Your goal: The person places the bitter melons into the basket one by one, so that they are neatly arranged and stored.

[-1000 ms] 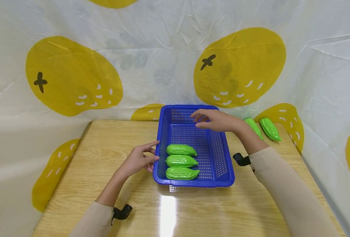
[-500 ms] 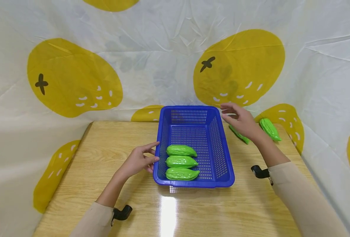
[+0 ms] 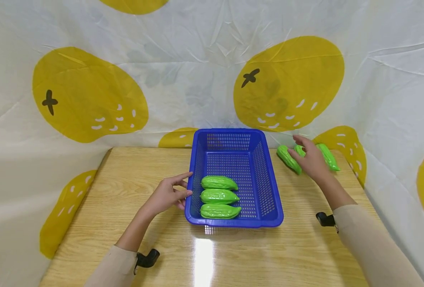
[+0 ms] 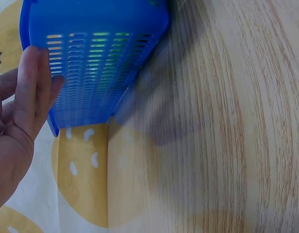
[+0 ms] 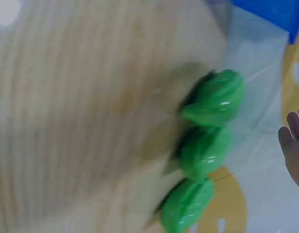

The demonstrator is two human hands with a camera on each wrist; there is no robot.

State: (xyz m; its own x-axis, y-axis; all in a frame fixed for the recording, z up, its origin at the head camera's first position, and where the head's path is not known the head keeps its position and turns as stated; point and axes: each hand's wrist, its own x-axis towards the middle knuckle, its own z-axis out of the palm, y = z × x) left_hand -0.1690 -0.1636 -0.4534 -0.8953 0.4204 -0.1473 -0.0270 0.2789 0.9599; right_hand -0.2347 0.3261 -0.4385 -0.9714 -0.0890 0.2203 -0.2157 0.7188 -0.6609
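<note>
Your left hand (image 3: 167,195) has its fingers extended against the left side of the blue basket (image 3: 230,162); your right hand (image 3: 310,159) is above the loose gourds (image 3: 288,159), fingers moderately wide and holding nothing; these three lie in a row at the far right of the wooden table (image 3: 140,169), right of the basket; three basket gourds (image 3: 219,196) lie side by side in its near left part, tips pointing right.
</note>
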